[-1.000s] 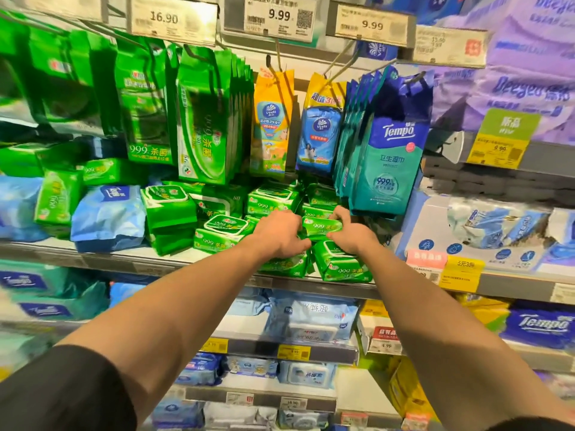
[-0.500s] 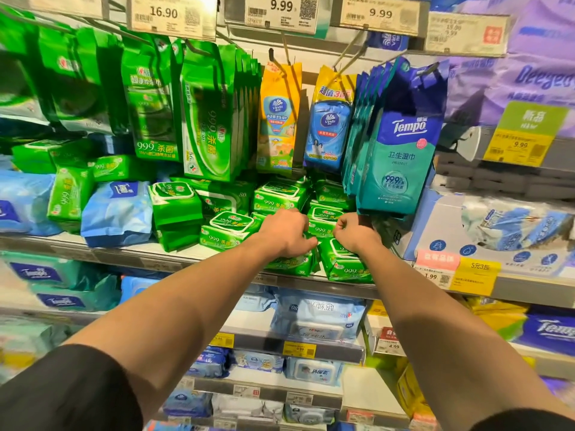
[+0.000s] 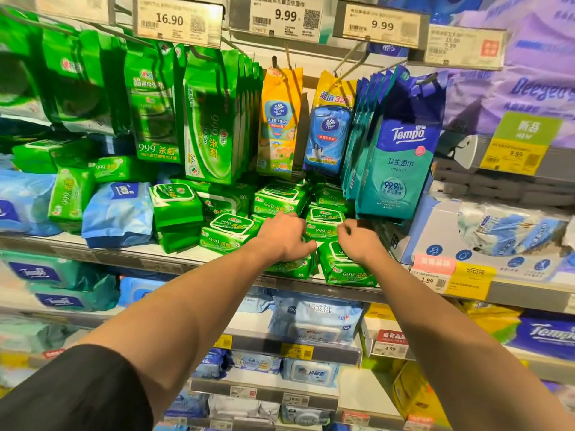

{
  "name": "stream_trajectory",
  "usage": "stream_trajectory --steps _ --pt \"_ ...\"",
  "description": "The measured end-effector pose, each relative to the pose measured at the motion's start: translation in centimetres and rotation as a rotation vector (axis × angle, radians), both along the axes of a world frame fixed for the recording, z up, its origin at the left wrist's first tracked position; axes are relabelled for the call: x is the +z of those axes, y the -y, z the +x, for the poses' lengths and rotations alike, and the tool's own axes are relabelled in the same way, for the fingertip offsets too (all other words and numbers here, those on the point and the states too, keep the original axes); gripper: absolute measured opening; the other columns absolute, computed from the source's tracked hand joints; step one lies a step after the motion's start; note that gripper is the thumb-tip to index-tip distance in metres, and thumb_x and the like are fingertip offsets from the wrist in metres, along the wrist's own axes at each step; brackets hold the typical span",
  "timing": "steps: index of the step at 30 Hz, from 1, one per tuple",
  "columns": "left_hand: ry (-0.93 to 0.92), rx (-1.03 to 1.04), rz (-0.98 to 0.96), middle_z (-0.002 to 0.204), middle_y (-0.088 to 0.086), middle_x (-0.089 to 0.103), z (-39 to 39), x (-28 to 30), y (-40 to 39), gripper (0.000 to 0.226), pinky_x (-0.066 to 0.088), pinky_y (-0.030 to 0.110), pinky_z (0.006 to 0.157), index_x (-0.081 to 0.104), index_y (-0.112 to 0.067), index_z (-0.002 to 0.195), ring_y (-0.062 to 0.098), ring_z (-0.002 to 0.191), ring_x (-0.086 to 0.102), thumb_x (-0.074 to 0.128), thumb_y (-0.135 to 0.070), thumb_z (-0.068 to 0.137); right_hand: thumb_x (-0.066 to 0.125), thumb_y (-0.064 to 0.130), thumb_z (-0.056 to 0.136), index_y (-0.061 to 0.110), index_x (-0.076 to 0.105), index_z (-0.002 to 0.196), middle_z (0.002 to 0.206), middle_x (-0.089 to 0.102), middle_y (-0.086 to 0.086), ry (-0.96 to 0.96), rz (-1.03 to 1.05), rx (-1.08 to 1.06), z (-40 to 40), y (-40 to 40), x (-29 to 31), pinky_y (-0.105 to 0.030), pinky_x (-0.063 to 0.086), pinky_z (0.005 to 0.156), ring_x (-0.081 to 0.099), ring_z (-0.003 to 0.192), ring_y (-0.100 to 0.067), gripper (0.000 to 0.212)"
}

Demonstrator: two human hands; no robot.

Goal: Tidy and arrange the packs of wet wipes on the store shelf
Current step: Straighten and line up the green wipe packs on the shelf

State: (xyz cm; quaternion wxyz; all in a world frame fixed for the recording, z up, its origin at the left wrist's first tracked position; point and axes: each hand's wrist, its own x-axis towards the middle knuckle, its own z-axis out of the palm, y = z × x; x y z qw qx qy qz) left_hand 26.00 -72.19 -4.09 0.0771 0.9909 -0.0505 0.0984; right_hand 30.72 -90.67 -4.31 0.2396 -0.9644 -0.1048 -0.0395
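Head view: well to the left of the left hand [image 3: 284, 236], blue soft packs [image 3: 116, 213] lie slumped on the shelf [image 3: 102, 255] among small green packs, one of them a tilted green pack [image 3: 70, 194] just beside the blue one. Nearer that hand stands a leaning stack of green lidded packs [image 3: 175, 213], and just left of the wrist lies a flat green 999 pack [image 3: 225, 231]. Above these, large green hanging packs [image 3: 214, 116] crowd down over the shelf and hide the rear rows.

The left hand lies knuckles up on a low green pack [image 3: 292, 265] at the shelf's front edge, fingers curled down over it; whether they clasp it cannot be told. Between the two hands sits a middle green pack [image 3: 323, 225], stacked higher, with a further green pack [image 3: 278, 200] behind the left hand. Above the gap hang a yellow Vinda pack [image 3: 278, 122] and a blue Vinda pack [image 3: 329, 135].

The right hand [image 3: 357, 244] rests on the front green pack [image 3: 345, 269], fingers bent and the fingertips pinching at the middle pack's edge. Just up and right of it, teal Tempo hanging packs [image 3: 395, 157] drop low, touching the rear green packs. Further right lies a large white multipack [image 3: 485, 234], with yellow price tags [image 3: 469, 279] on the shelf edge below it.
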Motion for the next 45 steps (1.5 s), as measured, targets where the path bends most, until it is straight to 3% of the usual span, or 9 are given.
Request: stream_trajectory --steps 2,6,10,13,19,29,34,40,45 --pt "0.005 -0.001 0.005 0.111 0.006 0.058 -0.2 0.1 0.1 0.051 0.050 0.043 0.087 0.066 -0.017 0.107 0.026 0.105 0.053 0.051 -0.060 0.085 0.044 0.053 0.093 0.023 0.059 0.111 0.110 0.066 -0.013 -0.021 -0.025 0.070 -1.0 0.8 0.0 -0.041 0.049 0.090 0.060 0.101 -0.031 0.038" --pt "0.032 -0.006 0.008 0.114 0.010 0.057 -0.7 0.1 0.1 0.052 0.048 0.045 0.089 0.064 -0.015 0.111 0.030 0.111 0.051 0.052 -0.058 0.086 0.041 0.090 0.062 0.024 0.045 0.139 0.138 0.049 -0.011 -0.104 -0.138 0.084 -3.5 2.2 0.0 -0.049 0.040 0.105 0.047 0.127 -0.032 0.101" --pt "0.064 0.021 -0.006 0.122 0.014 0.055 -1.0 0.1 -1.0 0.059 0.048 0.047 0.094 0.064 -0.013 0.116 0.032 0.117 0.049 0.051 -0.061 0.085 0.055 0.090 0.057 0.020 0.028 0.143 0.145 0.028 -0.015 -0.078 -0.137 -0.086 -5.7 2.1 -0.3 -0.053 0.041 0.104 0.040 0.131 -0.041 0.114" --pt "0.066 0.038 -0.032 0.125 0.016 0.055 -1.4 -0.2 -1.6 0.067 0.048 0.048 0.095 0.064 -0.010 0.119 0.033 0.118 0.049 0.049 -0.065 0.084 0.068 0.077 0.063 0.020 0.021 0.136 0.139 0.029 -0.020 -0.053 -0.107 -0.143 -7.5 1.0 -1.3 -0.051 0.042 0.098 0.043 0.126 -0.044 0.104" --pt "0.065 0.042 -0.048 0.134 0.017 0.051 -2.3 -0.3 -2.6 0.070 0.045 0.044 0.099 0.062 -0.010 0.121 0.033 0.126 0.045 0.048 -0.067 0.084 0.077 0.058 0.068 0.023 0.030 0.125 0.132 0.034 -0.020 0.006 -0.020 -0.235 -8.3 0.1 -2.8 -0.050 0.041 0.096 0.038 0.125 -0.045 0.082" --pt "0.089 0.027 -0.079 0.129 0.016 0.053 -3.1 -0.2 -3.4 0.063 0.045 0.045 0.099 0.062 -0.009 0.118 0.031 0.122 0.047 0.051 -0.062 0.086 0.086 0.047 0.056 0.009 0.038 0.119 0.124 0.048 -0.014 0.351 0.416 -0.408 -6.4 -3.7 -1.7 -0.044 0.038 0.102 0.043 0.117 -0.032 0.088" --pt "0.099 0.033 -0.074 0.124 0.013 0.055 -3.0 0.3 -3.5 0.063 0.047 0.047 0.097 0.062 -0.010 0.118 0.030 0.120 0.048 0.051 -0.062 0.085 0.089 0.044 0.056 0.002 0.038 0.128 0.128 0.049 -0.017 0.295 0.640 -0.425 -4.4 -6.0 -0.6 -0.044 0.038 0.107 0.045 0.121 -0.032 0.098" --pt "0.109 0.027 -0.051 0.118 0.013 0.056 -3.1 0.5 -3.7 0.059 0.048 0.045 0.091 0.062 -0.010 0.116 0.030 0.117 0.049 0.051 -0.060 0.087 0.090 0.052 0.053 -0.001 0.035 0.139 0.138 0.049 -0.020 0.303 0.602 -0.464 -1.8 -7.9 -1.7 -0.043 0.029 0.114 0.044 0.129 -0.036 0.115" --pt "0.066 0.027 -0.028 0.119 0.011 0.054 -2.9 0.6 -3.6 0.062 0.050 0.044 0.088 0.061 -0.012 0.116 0.030 0.113 0.051 0.050 -0.064 0.085 0.086 0.039 0.069 0.000 0.033 0.140 0.145 0.037 -0.024 0.234 0.633 -0.407 -1.0 -7.8 -1.9 -0.042 0.029 0.111 0.034 0.136 -0.039 0.097"
